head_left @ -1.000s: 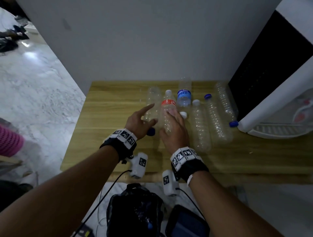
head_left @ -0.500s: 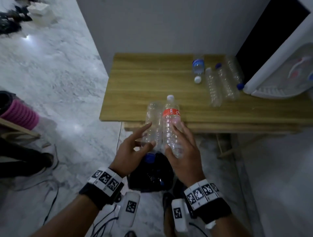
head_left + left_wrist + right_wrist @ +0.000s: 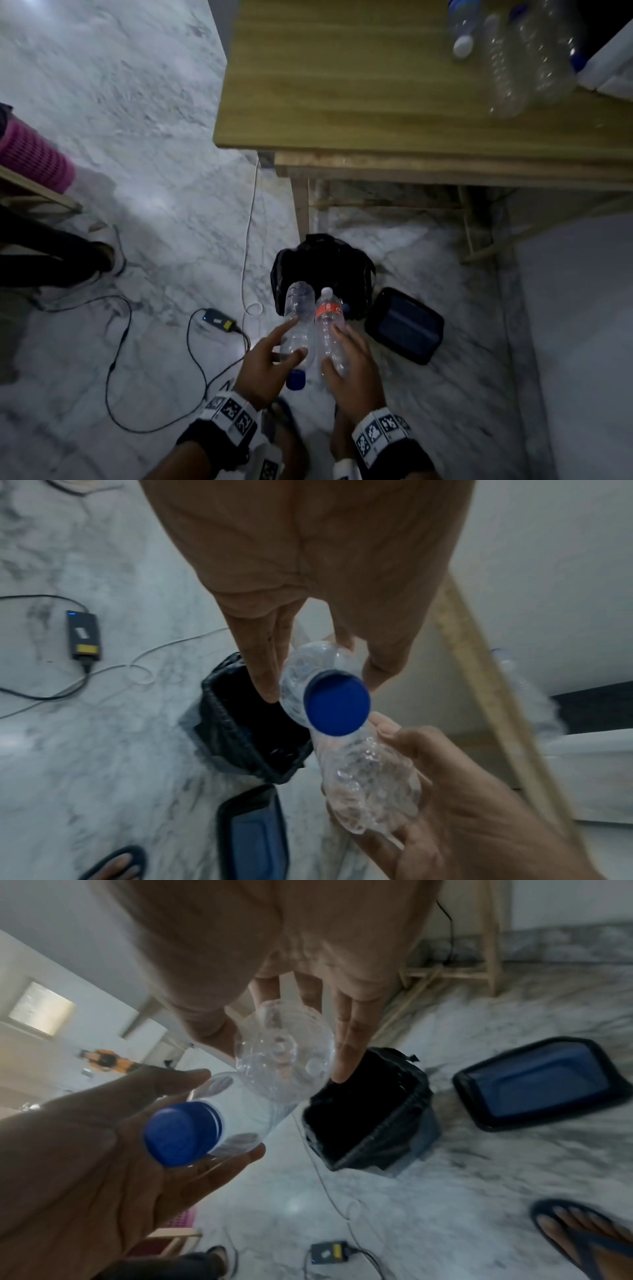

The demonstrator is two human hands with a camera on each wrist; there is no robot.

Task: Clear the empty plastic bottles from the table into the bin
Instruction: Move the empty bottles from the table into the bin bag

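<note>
The left hand grips a clear blue-capped plastic bottle; the right hand grips a clear red-labelled plastic bottle, both near the black-lined bin on the floor. The carrying step looks nearly done; next, move them over the opening and release. More bottles lie on the wooden desk.

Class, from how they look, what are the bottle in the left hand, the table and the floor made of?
Bottle: clear, thin plastic, ribbed and see-through. Table: wood or wood-look laminate, grained, matt. Floor: probably polished marble, grey-veined, reflecting light.

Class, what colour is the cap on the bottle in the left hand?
Blue cap; the left wrist view shows it best.
</note>
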